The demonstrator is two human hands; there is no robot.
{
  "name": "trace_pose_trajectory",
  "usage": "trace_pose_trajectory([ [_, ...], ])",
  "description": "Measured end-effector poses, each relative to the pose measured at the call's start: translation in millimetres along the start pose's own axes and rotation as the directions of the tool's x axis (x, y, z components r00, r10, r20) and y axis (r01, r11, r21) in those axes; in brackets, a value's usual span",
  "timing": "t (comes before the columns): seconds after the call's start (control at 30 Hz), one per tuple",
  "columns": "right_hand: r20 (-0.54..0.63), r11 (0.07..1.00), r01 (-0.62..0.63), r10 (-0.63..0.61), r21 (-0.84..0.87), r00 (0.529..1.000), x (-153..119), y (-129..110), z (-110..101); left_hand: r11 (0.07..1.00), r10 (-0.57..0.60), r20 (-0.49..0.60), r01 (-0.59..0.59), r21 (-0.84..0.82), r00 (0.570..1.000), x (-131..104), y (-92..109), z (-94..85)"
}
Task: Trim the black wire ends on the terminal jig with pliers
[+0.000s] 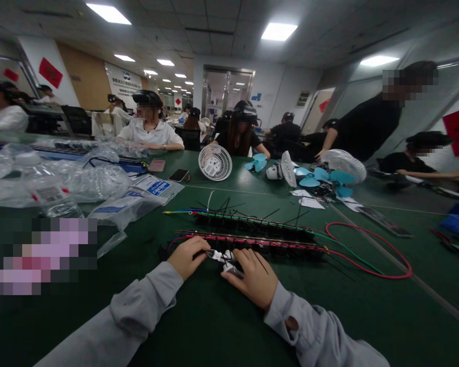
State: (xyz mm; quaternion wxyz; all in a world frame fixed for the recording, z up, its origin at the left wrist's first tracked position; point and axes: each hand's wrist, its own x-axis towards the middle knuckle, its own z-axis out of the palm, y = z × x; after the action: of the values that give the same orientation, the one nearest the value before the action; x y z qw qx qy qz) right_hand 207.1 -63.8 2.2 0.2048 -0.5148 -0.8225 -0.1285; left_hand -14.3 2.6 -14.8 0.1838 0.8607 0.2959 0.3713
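My right hand [254,278] is closed around the white-and-grey handles of small pliers [228,256], whose jaws point left. My left hand [187,256] has its thumb and fingers pinched together close beside the jaws; whatever they hold is hidden. Just beyond both hands lies a long black wiring assembly with red wires [252,240] running along it and thin black cable tie tails sticking out. Behind it, parallel, is a second black assembly with a green wire [260,220] and more upright tails.
A red cable loop [410,270] lies to the right. Plastic bags [137,199] and bubble wrap cover the left side, near a phone [179,176]. White fan grilles [215,163] and blue fan blades [309,177] stand across the green table [199,326]. Several people sit or stand beyond.
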Motion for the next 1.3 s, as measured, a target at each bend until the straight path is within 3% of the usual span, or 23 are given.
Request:
trace_pose_trajectory([
  [0.33, 0.034, 0.999, -0.026, 0.025, 0.032, 0.999, 1, -2, -8, 1.0, 0.0, -0.008, -0.001, -0.009, 1.0, 0, 1, -0.5],
  [0.63, -0.082, 0.993, -0.102, 0.107, 0.06, 0.991, 3, 4, -9, 1.0, 0.006, -0.019, -0.006, -0.001, 1.0, 1, 2, -0.8],
  [0.8, -0.08, 0.991, -0.136, 0.136, 0.007, 0.987, 2, 4, -4, 1.0, -0.006, -0.017, 0.006, 0.001, 1.0, 1, 5, -1.4],
  [1.3, -0.088, 0.995, -0.085, 0.081, -0.043, 0.993, 10, 3, -6, 1.0, 0.01, -0.008, -0.01, -0.001, 1.0, 0, 3, -1.4],
])
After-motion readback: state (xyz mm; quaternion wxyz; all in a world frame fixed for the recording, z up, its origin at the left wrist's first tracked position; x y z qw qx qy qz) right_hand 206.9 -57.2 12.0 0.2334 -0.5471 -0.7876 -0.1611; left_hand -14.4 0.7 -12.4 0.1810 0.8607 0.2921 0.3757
